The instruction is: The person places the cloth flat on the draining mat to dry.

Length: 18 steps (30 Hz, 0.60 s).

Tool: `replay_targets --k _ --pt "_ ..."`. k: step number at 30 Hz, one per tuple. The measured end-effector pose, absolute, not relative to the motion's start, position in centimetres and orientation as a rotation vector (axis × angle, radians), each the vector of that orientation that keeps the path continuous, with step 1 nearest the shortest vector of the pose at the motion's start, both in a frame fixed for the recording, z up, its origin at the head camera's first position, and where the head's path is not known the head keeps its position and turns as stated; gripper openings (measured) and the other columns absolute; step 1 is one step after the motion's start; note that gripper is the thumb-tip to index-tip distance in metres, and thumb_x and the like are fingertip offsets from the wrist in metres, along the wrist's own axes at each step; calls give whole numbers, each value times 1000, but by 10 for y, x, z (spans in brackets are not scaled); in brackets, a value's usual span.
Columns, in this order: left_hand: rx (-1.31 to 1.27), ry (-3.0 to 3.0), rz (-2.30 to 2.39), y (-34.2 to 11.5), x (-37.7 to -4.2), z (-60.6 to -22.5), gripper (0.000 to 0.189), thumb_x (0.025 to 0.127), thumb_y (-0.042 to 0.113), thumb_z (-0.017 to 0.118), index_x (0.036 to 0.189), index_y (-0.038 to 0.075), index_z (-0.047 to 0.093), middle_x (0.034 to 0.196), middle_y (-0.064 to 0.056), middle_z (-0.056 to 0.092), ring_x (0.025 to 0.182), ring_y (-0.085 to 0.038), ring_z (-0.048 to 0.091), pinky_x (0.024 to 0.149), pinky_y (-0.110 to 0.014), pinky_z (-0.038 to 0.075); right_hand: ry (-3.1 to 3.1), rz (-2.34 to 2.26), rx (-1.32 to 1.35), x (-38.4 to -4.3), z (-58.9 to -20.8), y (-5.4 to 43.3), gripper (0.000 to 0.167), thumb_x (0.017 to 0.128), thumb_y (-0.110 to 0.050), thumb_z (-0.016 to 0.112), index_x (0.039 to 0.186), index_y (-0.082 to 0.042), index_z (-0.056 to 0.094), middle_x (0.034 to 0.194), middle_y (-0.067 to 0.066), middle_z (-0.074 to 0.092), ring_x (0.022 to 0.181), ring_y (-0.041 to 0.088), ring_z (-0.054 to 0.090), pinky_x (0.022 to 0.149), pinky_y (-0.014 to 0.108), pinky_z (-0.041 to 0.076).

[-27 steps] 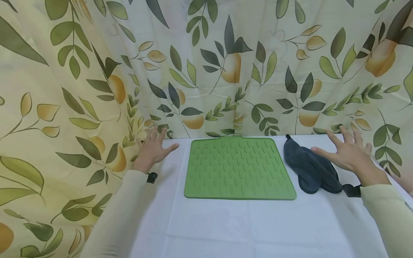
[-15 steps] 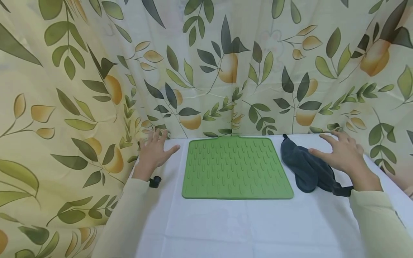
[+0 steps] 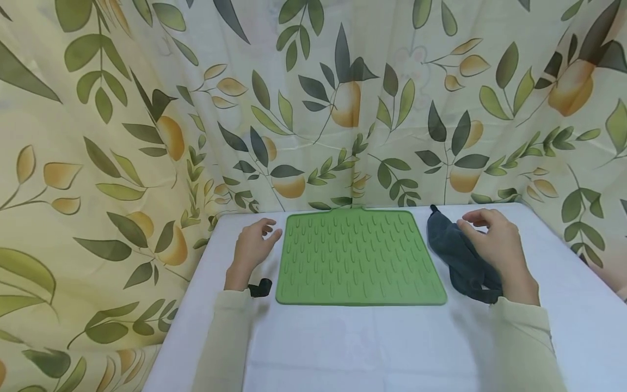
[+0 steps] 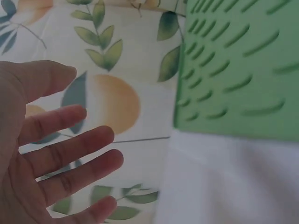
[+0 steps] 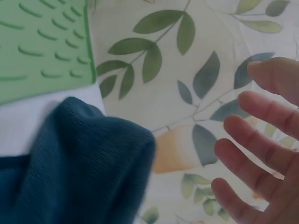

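A green silicone mat point(image 3: 360, 256) with raised ridges lies flat on the table. My left hand point(image 3: 251, 250) hovers beside its left edge, fingers loosely bent and holding nothing. The left wrist view shows that hand point(image 4: 65, 158) with its fingers spread apart and the mat point(image 4: 233, 70) to the right. A crumpled dark blue cloth point(image 3: 448, 239) with a small loop at its top lies right of the mat. Over its right side my right hand point(image 3: 502, 253) is held with relaxed fingers. In the right wrist view, a gap separates the cloth point(image 5: 93, 158) from the fingers point(image 5: 250, 161).
A white cloth covers the table point(image 3: 343, 348). Directly behind the mat and along the left side hangs a curtain point(image 3: 313, 109) printed with leaves and fruit. Each wrist wears a black strap, such as the left strap point(image 3: 260, 287).
Both hands have moved inward and slightly toward me, their fingers going from spread to loosely bent. The right hand now overlaps the blue cloth in the head view. Mat and cloth lie where they were.
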State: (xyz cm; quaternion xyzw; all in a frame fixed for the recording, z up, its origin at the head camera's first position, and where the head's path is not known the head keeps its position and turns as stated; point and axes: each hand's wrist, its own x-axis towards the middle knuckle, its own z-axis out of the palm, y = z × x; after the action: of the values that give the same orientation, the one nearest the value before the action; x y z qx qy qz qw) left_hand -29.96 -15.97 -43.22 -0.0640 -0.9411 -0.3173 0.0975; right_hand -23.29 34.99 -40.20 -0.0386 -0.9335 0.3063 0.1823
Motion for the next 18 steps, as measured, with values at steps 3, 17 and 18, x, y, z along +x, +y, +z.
replay_targets --k 3,17,18 --pt "-160 -2752 -1028 -153 -303 -447 36 99 37 66 126 14 70 108 -8 76 103 -28 70 84 -46 55 -2611 892 -124 -235 -410 346 42 103 -33 59 121 4 64 125 29 57 115 47 54 90 60 43" --pt "-73 -2801 -1117 -141 -311 -490 27 96 26 70 119 13 73 101 -6 76 88 -20 72 71 -36 55 -2743 892 -213 -243 -447 357 66 101 -36 61 145 9 44 140 43 39 128 62 32 98 73 32" --pt "-61 -2810 -1117 -141 -312 -491 27 96 27 70 119 14 73 101 -5 75 87 -19 71 71 -34 54 -2758 889 -217 -244 -449 358 68 101 -37 61 147 9 42 141 43 38 128 63 31 98 74 32"
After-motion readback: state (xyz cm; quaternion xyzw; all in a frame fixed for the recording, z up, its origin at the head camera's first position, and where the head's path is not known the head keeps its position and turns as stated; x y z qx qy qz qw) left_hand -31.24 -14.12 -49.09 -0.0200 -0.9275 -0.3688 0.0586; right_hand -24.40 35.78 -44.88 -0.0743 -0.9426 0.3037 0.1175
